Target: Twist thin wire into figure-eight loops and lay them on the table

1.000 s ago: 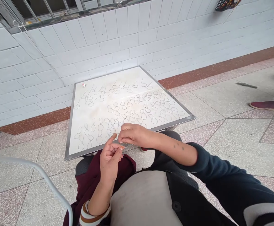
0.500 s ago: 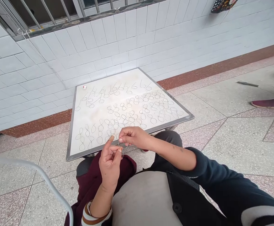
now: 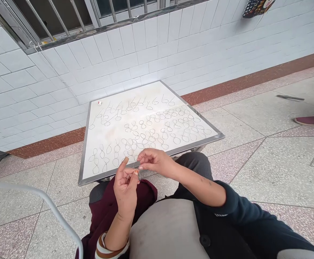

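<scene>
My left hand (image 3: 126,185) pinches a thin wire loop (image 3: 139,177) between thumb and a fingertip, one finger pointing up. My right hand (image 3: 158,162) is close beside it, its thumb and index finger closed at the upper part of the same wire. The wire is so fine that its exact shape between the hands is hard to make out. Both hands are above my lap, at the near edge of a low white table (image 3: 114,133) with a metal rim. Rows of bent wire pieces (image 3: 164,133) lie on it, many in figure-eight loops, others single loops with straight tails (image 3: 118,117).
A small red-and-white object (image 3: 100,103) sits at the table's far left corner. Behind stands a white tiled wall (image 3: 124,54) with a barred window. A grey curved tube (image 3: 51,205) is at my left. Another person's shoe (image 3: 312,120) shows at the right.
My right thumb and fingers have shifted slightly on the wire, and the loop between the hands has changed shape. My left hand keeps its pinch. The whole view has moved a little.
</scene>
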### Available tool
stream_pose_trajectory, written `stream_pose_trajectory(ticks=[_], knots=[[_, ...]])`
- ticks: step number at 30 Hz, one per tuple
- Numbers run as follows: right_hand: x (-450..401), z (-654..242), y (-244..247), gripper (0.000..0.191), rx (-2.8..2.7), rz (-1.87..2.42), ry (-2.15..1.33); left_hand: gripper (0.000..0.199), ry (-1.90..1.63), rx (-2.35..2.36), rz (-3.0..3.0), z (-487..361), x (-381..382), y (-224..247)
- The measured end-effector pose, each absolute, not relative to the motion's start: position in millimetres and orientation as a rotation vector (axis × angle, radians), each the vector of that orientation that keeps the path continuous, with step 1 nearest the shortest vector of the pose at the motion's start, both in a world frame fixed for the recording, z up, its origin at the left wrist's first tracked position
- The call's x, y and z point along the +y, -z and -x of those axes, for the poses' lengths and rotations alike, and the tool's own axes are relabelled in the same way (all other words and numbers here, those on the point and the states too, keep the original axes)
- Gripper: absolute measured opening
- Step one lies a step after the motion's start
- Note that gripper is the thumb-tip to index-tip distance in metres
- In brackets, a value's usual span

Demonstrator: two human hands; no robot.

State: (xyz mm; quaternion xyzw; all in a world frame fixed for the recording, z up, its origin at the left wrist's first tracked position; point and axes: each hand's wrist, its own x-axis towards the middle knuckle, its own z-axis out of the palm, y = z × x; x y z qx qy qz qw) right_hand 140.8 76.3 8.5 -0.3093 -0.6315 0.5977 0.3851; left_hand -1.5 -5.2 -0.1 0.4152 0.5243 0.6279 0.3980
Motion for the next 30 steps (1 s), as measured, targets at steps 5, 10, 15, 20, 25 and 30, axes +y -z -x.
stream_pose_trajectory(ticks=[5,10,15,20,25,30], knots=[[66,-135,-4,0.025,-1.416,0.856,-1.573,0.053,-1.618,1.414,-1.152,-2,-9,0],[61,-134,5,0.037,-1.397,0.826,-1.561,0.053,-1.693,1.356,-1.054,-4,-5,4],[53,-128,18,0.046,-1.375,0.711,-1.745,0.054,-1.775,1.222,-0.819,-6,3,5],[46,-120,22,0.029,-1.296,0.703,-1.799,0.054,-1.774,1.157,-0.649,-7,7,4],[45,-117,26,0.031,-1.095,0.605,-1.921,0.053,-1.764,1.087,-0.605,-6,9,6],[46,-114,32,0.029,-1.068,0.574,-1.906,0.052,-1.774,1.066,-0.599,-6,11,9]])
